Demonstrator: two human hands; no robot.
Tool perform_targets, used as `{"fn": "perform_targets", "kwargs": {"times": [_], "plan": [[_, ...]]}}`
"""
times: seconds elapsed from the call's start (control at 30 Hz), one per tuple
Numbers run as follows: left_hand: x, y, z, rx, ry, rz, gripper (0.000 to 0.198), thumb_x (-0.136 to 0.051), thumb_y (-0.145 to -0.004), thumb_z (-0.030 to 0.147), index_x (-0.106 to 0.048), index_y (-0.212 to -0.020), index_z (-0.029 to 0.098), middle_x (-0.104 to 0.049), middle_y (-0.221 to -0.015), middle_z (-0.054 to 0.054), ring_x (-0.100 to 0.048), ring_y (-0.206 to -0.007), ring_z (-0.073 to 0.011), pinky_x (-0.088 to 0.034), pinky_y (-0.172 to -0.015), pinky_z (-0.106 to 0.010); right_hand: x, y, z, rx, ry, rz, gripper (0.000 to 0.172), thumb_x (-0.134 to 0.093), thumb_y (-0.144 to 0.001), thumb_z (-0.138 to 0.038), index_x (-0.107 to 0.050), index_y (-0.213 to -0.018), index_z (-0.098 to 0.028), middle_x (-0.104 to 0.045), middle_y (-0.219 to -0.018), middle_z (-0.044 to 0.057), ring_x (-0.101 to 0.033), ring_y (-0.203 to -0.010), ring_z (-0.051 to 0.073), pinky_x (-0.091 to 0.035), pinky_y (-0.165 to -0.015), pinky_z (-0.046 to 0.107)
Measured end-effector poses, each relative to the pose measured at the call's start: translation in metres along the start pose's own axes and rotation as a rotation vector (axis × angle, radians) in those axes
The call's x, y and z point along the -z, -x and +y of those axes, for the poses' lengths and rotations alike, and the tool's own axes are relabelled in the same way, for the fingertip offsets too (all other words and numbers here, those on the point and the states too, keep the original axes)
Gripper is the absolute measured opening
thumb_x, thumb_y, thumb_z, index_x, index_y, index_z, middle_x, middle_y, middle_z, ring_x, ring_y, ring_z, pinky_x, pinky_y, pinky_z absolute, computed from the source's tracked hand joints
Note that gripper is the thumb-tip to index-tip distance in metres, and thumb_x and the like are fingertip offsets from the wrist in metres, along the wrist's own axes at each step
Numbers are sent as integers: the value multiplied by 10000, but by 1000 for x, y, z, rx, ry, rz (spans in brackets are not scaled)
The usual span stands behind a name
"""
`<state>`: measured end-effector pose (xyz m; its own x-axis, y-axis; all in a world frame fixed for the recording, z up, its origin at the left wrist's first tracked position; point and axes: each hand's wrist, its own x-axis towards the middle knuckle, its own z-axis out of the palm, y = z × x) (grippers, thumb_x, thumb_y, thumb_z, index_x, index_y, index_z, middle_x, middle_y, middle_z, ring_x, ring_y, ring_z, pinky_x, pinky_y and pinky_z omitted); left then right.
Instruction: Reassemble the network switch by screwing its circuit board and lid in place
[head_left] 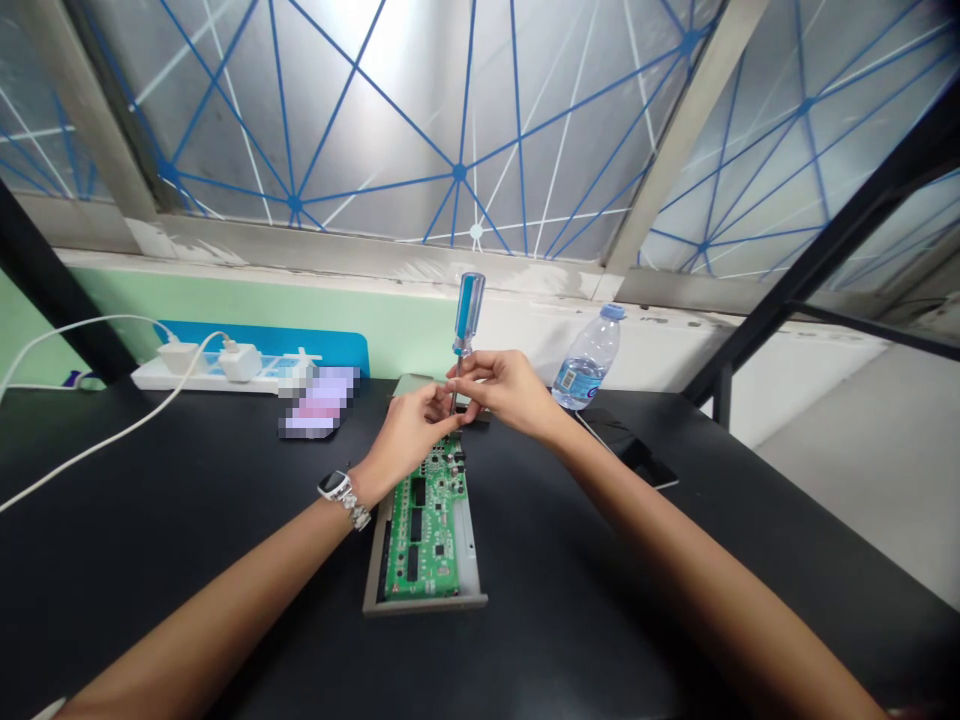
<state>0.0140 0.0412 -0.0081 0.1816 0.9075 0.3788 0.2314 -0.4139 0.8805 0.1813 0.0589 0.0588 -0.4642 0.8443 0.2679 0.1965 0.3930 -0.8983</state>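
Note:
A screwdriver [469, 308] with a clear and blue handle stands nearly upright over the far end of a green circuit board [431, 535]. The board sits in a grey metal casing [471, 555] on the table. My right hand [514, 392] pinches the screwdriver's shaft just below the handle. Lower down, the fingers of my left hand [409, 428] close around the shaft near its tip. Fingers hide the tip and whatever it touches. On my left wrist is a silver watch [343, 493].
A water bottle [590, 360] stands at the back right beside a dark phone or tablet [634, 450]. Back left, a white power strip [217, 372] holds plugs and cables, with a blurred purple item [321, 402] near it. Black frame bars [810, 265] rise at the sides.

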Motion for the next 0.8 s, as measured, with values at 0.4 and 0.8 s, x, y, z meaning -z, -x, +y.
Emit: {"fn": "perform_targets", "kwargs": {"times": [0.4,0.8], "plan": [[3,-1,-4,46,289,-151,191,-685,-839,316,-683,-844,125,-750,-912,-105,-710,-910,-239,-528,-876,-360,2,1,0,-35,7,-84,293,-702,-838,-301,-616,-1076,-153,-707,-1043,91,-693,-630,122,-513,-497,209],[6,-1,-7,-73,113,-258,200,-528,-952,290,-674,-964,154,-715,-1013,-91,-677,-1006,-241,-504,-961,-400,7,1,-5,-77,-46,-148,203,-660,-860,-261,-642,-1018,-135,-746,-889,79,-715,-631,127,-525,-515,194]]}}
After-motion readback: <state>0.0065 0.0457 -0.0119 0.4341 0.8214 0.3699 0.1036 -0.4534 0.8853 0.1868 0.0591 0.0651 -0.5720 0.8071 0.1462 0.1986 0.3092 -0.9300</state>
